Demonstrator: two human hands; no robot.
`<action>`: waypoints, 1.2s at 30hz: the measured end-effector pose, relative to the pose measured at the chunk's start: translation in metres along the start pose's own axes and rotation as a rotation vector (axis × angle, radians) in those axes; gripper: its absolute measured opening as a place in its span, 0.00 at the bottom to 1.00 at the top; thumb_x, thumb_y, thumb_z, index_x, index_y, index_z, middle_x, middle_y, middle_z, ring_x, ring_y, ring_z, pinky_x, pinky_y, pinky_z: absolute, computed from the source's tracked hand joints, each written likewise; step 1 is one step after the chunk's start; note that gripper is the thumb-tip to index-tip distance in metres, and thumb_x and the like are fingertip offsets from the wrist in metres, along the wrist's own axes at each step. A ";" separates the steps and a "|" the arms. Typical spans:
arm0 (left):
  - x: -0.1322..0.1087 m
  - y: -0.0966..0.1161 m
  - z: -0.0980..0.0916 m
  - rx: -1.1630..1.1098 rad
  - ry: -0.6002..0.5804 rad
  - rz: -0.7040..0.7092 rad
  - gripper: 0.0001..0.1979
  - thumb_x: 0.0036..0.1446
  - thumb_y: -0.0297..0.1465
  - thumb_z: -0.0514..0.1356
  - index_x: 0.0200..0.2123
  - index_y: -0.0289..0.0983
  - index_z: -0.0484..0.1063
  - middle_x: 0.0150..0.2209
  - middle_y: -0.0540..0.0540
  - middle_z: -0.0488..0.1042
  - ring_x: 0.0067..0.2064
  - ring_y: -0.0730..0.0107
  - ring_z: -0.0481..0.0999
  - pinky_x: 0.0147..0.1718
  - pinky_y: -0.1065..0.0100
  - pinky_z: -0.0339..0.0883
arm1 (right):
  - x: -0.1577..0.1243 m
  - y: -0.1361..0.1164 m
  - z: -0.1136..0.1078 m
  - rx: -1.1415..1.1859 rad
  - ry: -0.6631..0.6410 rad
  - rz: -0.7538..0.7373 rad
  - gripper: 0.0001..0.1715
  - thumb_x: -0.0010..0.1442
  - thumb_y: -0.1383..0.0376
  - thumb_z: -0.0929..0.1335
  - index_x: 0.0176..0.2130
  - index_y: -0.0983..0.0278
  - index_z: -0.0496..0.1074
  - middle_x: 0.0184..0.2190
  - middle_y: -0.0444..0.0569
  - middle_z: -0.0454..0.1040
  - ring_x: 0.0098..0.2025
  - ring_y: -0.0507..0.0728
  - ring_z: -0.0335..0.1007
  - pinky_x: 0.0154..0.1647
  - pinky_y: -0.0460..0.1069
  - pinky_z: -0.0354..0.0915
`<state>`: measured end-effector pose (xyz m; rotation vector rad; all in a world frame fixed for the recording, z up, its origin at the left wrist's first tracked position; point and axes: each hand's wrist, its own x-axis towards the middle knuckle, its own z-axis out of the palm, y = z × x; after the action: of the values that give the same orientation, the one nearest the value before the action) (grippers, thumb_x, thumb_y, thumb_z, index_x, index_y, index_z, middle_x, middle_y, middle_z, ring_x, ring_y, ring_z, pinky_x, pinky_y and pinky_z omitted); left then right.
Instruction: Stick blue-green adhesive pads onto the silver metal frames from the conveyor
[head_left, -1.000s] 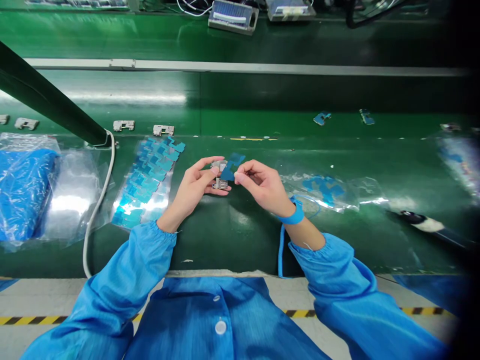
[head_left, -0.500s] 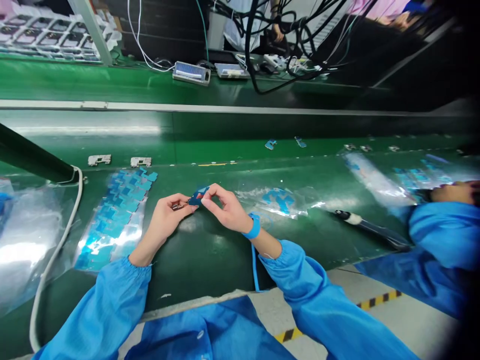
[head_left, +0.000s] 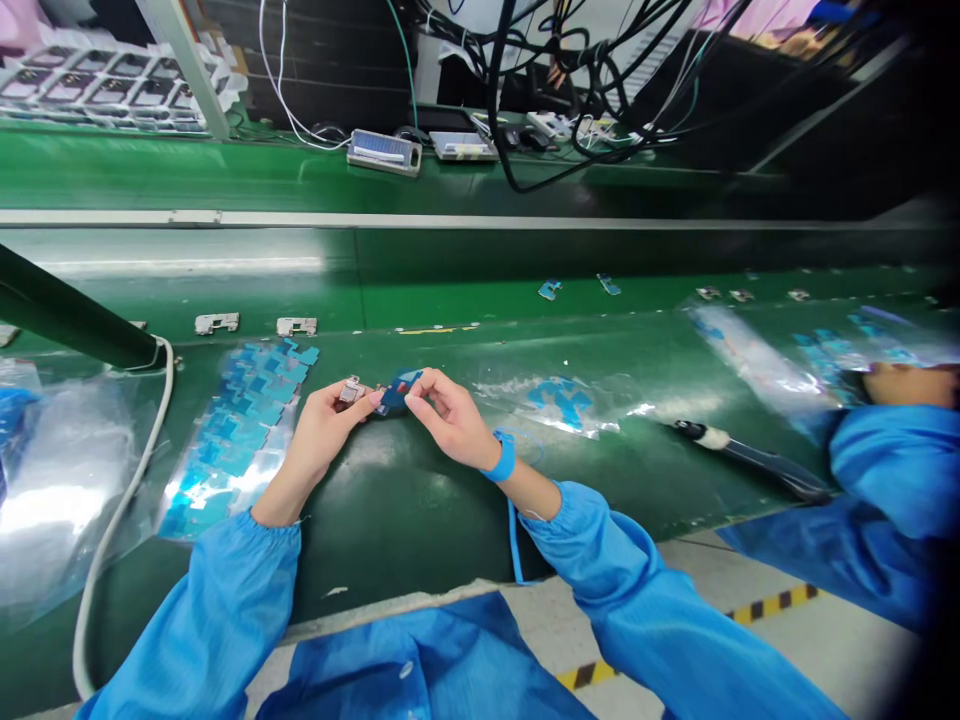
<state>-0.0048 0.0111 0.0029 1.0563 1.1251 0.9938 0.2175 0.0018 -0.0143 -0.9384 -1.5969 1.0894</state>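
Blue film piece (head_left: 397, 392) sits right in the pinch here, held between the thumb and fingertips of the right hand (head_left: 450, 420), with the other fingers curled in. The left hand (head_left: 322, 440) pinches a small metal bracket (head_left: 351, 391) between thumb and fingers in much the same way. The two parts are just beside each other, but I can't quite tell if they touch. My take: keep both pinches light and out at the edges, wrists low and steady, and don't rush, because a thin piece like that probably creases or grabs easily. Room-wise you're fine, with open green bench (head_left: 420, 500) under the wrists and toward you, and a blue wrist strap (head_left: 500, 458) and its coiled cord (head_left: 514, 540) by the right arm. Watch the left side though: the blue pieces in their clear bag (head_left: 240, 430) sit near the left hand, with a white cable (head_left: 120, 530) past them. Further out there's a second bag (head_left: 555, 400) on the right, then a black-handled tool (head_left: 742, 460), a coworker's sleeve (head_left: 892, 470), and brackets (head_left: 217, 323) up the bench.
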 end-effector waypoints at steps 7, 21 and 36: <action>0.000 -0.001 0.004 -0.221 0.020 -0.096 0.27 0.45 0.42 0.86 0.38 0.33 0.79 0.38 0.45 0.85 0.38 0.68 0.87 0.43 0.66 0.84 | -0.001 0.000 0.002 0.007 -0.005 0.045 0.17 0.76 0.49 0.71 0.44 0.58 0.71 0.43 0.50 0.79 0.48 0.58 0.81 0.56 0.55 0.75; 0.001 0.006 -0.001 -0.199 0.052 -0.059 0.39 0.51 0.38 0.83 0.62 0.33 0.76 0.32 0.47 0.86 0.30 0.69 0.85 0.35 0.70 0.79 | -0.001 0.002 0.003 0.068 0.025 0.103 0.22 0.74 0.44 0.72 0.44 0.58 0.72 0.46 0.52 0.83 0.54 0.61 0.84 0.60 0.58 0.76; -0.002 0.009 0.003 -0.294 -0.112 -0.094 0.34 0.58 0.39 0.80 0.63 0.37 0.74 0.46 0.40 0.89 0.42 0.57 0.92 0.47 0.59 0.88 | 0.003 0.001 -0.008 0.053 0.076 0.118 0.21 0.73 0.45 0.74 0.43 0.59 0.75 0.41 0.48 0.81 0.43 0.57 0.79 0.51 0.54 0.73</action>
<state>-0.0034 0.0103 0.0121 0.8044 0.8969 0.9783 0.2246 0.0064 -0.0133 -1.0370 -1.4586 1.1579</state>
